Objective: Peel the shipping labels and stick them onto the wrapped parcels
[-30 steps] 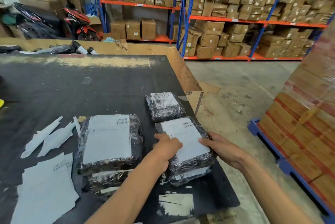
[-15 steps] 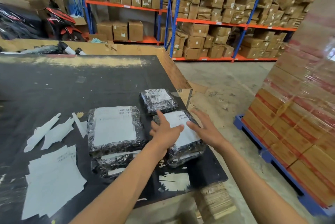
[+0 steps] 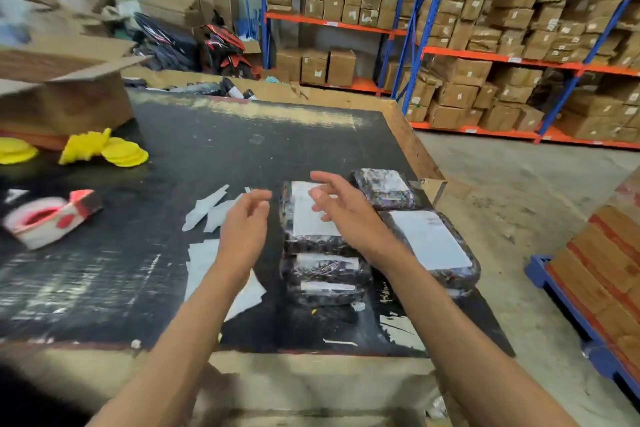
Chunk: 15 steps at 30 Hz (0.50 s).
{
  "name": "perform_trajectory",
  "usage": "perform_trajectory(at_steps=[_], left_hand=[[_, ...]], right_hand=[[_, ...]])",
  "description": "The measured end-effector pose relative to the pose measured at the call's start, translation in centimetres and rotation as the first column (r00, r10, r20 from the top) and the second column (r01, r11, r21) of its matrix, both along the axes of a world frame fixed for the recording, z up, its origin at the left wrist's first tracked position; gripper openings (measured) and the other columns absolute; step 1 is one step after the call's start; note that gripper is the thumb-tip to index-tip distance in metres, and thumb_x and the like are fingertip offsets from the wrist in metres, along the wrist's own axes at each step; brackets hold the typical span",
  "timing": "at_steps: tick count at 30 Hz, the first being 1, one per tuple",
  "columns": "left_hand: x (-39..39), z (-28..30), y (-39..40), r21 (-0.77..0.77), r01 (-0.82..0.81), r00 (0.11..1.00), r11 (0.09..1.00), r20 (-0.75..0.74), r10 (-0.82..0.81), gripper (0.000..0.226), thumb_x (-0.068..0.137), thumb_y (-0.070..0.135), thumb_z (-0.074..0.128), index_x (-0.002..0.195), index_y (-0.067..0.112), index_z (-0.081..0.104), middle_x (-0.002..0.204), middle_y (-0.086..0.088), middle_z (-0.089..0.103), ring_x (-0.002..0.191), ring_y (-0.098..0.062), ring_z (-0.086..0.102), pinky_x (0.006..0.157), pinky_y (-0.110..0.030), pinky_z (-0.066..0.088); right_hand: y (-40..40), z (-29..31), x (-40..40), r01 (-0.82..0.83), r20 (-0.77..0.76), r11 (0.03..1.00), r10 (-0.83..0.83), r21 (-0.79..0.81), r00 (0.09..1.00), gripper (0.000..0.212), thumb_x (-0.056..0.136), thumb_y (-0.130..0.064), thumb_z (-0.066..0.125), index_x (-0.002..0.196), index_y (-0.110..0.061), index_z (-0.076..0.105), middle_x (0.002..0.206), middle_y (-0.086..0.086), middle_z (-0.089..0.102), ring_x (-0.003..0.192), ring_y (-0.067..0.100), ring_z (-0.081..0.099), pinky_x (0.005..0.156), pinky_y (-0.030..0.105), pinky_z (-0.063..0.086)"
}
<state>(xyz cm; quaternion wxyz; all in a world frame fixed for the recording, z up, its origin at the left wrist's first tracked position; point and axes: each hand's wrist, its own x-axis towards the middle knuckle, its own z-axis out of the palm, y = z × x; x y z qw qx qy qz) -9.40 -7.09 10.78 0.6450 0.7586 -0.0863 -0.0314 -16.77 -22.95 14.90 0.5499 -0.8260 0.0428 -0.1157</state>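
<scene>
The surface [image 3: 207, 156] is black with pale scuffs. Parcels [image 3: 322, 274] are glossy black wrap bearing white labels [image 3: 429, 239]. Yellow discs [image 3: 126, 153] lie beside a red-and-white tape dispenser [image 3: 48, 217]. Shelving [image 3: 415, 32] is blue and orange, holding brown boxes [image 3: 460, 72].

Lifted off the labelled right parcel [image 3: 431, 246]: left hand [image 3: 244, 232] and right hand [image 3: 341, 210], now held open in the air, nearer the left stack of parcels [image 3: 320, 253], touching nothing. Label left flat on top.
</scene>
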Motion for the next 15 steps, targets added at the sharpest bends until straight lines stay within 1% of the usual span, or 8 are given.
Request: perform_trajectory(at_steps=[3,5,7,8,9,11,13,15], left_hand=[[0.9,-3.7,5.5,0.121,-0.174,0.985,0.977,0.006,0.175,0.021,0.096,0.02,0.051,0.111,0.02,0.066,0.112,0.001,0.065,0.107,-0.02,0.059,0.096,-0.039,0.045],[1.5,-7.2,8.8,0.321,-0.247,0.968,0.914,0.032,0.25,0.024,0.095,0.02,0.054,0.116,0.014,0.065,0.115,-0.009,0.066,0.108,-0.028,0.06,0.091,-0.039,0.044],[2.0,-10.5,11.0,0.482,-0.207,0.974,0.851,0.015,0.228,0.03,0.092,0.02,0.06,0.121,0.012,0.065,0.116,-0.014,0.068,0.108,-0.033,0.062,0.091,-0.039,0.045],[2.2,-11.7,11.7,0.538,-0.153,0.981,0.829,-0.016,0.192,0.034,0.091,0.022,0.063,0.124,0.014,0.064,0.118,-0.014,0.068,0.11,-0.033,0.062,0.093,-0.04,0.046],[2.2,-12.8,12.4,0.587,-0.094,0.988,0.804,-0.044,0.147,0.039,0.09,0.025,0.065,0.128,0.017,0.062,0.121,-0.013,0.066,0.112,-0.032,0.062,0.096,-0.04,0.046],[2.2,-14.3,12.9,0.651,-0.013,0.997,0.759,-0.047,0.057,0.046,0.088,0.029,0.067,0.133,0.021,0.059,0.124,-0.013,0.059,0.112,-0.032,0.059,0.098,-0.041,0.046],[2.0,-15.2,13.1,0.659,-0.019,0.999,0.752,-0.018,0.04,0.045,0.086,0.029,0.069,0.13,0.02,0.061,0.124,-0.008,0.054,0.108,-0.029,0.059,0.097,-0.041,0.047],[1.7,-15.6,13.0,0.665,-0.062,0.998,0.744,0.038,0.049,0.042,0.084,0.032,0.072,0.124,0.024,0.065,0.121,0.0,0.052,0.104,-0.024,0.058,0.093,-0.041,0.049]], right_hand=[[4.7,-1.2,1.2,-0.132,-0.047,0.987,0.137,0.094,0.99,0.038,0.103,-0.023,0.052,0.141,-0.023,0.048,0.109,-0.001,0.06,0.095,0.016,0.066,0.085,0.03,0.056],[7.3,-3.0,2.2,-0.192,-0.124,0.97,0.211,0.15,0.97,0.04,0.103,-0.018,0.051,0.143,-0.018,0.046,0.114,0.009,0.062,0.092,0.016,0.065,0.086,0.036,0.058],[9.2,-5.5,3.0,-0.2,-0.215,0.97,0.227,0.14,0.95,0.04,0.103,-0.017,0.049,0.143,-0.014,0.045,0.121,0.014,0.061,0.09,0.016,0.062,0.087,0.036,0.056],[9.8,-6.9,3.4,-0.189,-0.263,0.973,0.217,0.129,0.94,0.041,0.103,-0.018,0.047,0.143,-0.013,0.044,0.124,0.014,0.06,0.092,0.016,0.061,0.087,0.034,0.055],[10.5,-8.2,3.8,-0.182,-0.314,0.978,0.207,0.106,0.926,0.042,0.103,-0.02,0.047,0.144,-0.013,0.044,0.128,0.014,0.058,0.096,0.017,0.059,0.089,0.035,0.054],[11.3,-10.8,4.6,-0.179,-0.412,0.984,0.172,0.02,0.895,0.047,0.103,-0.026,0.046,0.147,-0.012,0.041,0.138,0.012,0.052,0.112,0.022,0.057,0.101,0.039,0.05],[11.6,-12.9,5.3,-0.191,-0.491,0.975,0.111,-0.114,0.864,0.051,0.103,-0.031,0.047,0.149,-0.009,0.039,0.148,0.012,0.041,0.131,0.027,0.047,0.11,0.039,0.04],[11.7,-14.6,5.8,-0.179,-0.516,0.954,0.03,-0.242,0.856,0.05,0.1,-0.035,0.053,0.14,-0.007,0.044,0.144,0.012,0.034,0.135,0.033,0.041,0.111,0.039,0.037]])
